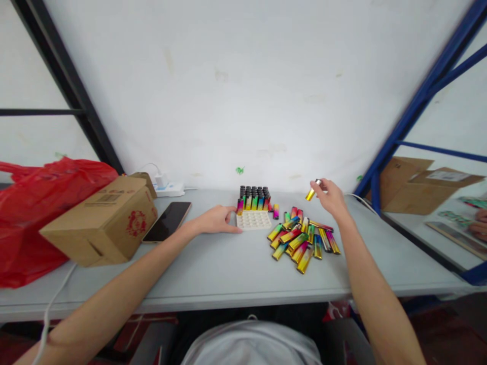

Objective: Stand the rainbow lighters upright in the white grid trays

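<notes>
My left hand [216, 219] rests at the left end of a white tray [254, 221] with rows of holes, its thumb and fingers bracketing that edge. Colourful metallic lighters [254, 197] with black tops stand upright in rows in the tray's back part. One pink and gold lighter [240, 207] stands at the front left of these rows, close to my left fingertips. Raised above the table, my right hand [330, 195] pinches a gold lighter [311, 193], tilted. Below it lies a loose pile of lighters [299, 241]. A single lighter [276, 211] is just right of the tray.
On the left are a phone [168, 222], a cardboard box [110, 215], a red plastic bag [41, 203] and a power strip [169, 189]. A blue metal frame [405, 116] borders the right side. Beyond it are an open carton [414, 185] and another person's hand [480, 223].
</notes>
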Demonstrator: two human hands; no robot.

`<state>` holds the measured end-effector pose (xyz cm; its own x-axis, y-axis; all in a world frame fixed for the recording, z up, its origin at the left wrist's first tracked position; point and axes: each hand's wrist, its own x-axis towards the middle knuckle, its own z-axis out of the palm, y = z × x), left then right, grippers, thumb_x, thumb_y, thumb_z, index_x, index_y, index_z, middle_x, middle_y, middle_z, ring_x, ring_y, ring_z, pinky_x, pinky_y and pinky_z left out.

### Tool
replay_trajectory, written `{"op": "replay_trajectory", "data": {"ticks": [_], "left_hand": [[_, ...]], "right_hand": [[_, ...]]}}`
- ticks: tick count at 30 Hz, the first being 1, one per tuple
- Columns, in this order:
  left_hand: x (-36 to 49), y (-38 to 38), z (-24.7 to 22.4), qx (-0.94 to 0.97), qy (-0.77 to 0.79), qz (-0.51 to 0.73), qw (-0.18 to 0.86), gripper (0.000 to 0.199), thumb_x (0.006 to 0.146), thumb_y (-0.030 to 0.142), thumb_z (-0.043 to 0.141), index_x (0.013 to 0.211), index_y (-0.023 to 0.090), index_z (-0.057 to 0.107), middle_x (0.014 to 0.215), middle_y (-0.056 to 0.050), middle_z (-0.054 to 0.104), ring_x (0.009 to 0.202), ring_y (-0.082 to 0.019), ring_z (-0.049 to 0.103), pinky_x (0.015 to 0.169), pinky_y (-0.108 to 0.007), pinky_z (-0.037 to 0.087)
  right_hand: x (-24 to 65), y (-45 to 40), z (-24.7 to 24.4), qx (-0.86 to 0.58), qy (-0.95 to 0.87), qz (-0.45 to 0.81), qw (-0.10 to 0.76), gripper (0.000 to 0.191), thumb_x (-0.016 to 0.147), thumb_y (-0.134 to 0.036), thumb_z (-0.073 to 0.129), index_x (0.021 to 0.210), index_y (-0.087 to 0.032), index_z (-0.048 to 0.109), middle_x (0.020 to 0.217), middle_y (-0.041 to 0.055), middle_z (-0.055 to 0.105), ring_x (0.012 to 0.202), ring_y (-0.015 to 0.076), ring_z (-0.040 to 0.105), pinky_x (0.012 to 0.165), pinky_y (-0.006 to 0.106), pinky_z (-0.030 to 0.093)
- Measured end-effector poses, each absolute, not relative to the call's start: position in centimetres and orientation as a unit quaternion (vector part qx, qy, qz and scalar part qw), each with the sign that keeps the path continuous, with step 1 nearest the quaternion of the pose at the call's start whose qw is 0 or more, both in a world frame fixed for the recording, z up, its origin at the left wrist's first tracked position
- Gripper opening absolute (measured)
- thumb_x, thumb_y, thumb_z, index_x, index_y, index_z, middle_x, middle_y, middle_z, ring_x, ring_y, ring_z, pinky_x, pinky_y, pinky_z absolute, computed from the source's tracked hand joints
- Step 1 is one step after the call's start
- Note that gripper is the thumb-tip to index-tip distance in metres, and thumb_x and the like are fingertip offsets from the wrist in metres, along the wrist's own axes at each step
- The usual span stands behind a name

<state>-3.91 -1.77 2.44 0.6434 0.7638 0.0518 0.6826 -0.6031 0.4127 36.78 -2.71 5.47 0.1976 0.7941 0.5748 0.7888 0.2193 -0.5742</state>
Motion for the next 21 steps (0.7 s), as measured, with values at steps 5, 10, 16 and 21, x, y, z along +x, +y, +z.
{"op": "replay_trajectory", "data": {"ticks": [5,10,16,21], "left_hand": [[-3.9,-1.8,2.3,0.885,0.408,0.124,0.188,0.066,0.071,0.068,0.074,0.115,0.02,0.065,0.072,0.003,0.061,0.063,-0.017,0.056,0.057,-0.026,0.034],[-3.9,-1.7,2.2,0.884,0.409,0.126,0.188,0.061,0.07,0.069,0.074,0.107,0.02,0.066,0.071,0.003,0.061,0.061,-0.017,0.056,0.056,-0.027,0.034],[-4.0,-1.5,2.0,0.888,0.404,0.121,0.183,0.066,0.071,0.069,0.073,0.113,0.019,0.064,0.072,0.003,0.062,0.062,-0.017,0.056,0.056,-0.027,0.034],[-4.0,-1.5,2.0,0.887,0.405,0.126,0.183,0.062,0.072,0.067,0.073,0.111,0.019,0.065,0.072,0.002,0.062,0.063,-0.017,0.056,0.057,-0.027,0.033]], "right_hand": [[33.4,-3.6,5.3,-0.454,-0.61,0.313,0.57,0.047,0.087,-0.069,0.059,0.095,-0.023,0.05,0.094,0.0029,0.068,0.082,0.0171,0.067,0.077,0.034,0.058],[30.3,-4.0,4.9,-0.426,-0.608,0.365,0.562,0.045,0.087,-0.067,0.062,0.092,-0.024,0.051,0.061,-0.01,0.041,0.049,0.0085,0.043,0.049,0.02,0.04],[27.3,-3.7,2.7,-0.471,-0.68,0.265,0.495,0.05,0.092,-0.07,0.052,0.079,-0.022,0.051,0.059,-0.0075,0.041,0.05,0.0099,0.037,0.046,0.022,0.031],[25.6,-4.4,2.1,-0.492,-0.716,0.208,0.45,0.058,0.093,-0.073,0.046,0.066,-0.022,0.044,0.058,-0.005,0.041,0.055,0.0113,0.038,0.052,0.024,0.032]]}}
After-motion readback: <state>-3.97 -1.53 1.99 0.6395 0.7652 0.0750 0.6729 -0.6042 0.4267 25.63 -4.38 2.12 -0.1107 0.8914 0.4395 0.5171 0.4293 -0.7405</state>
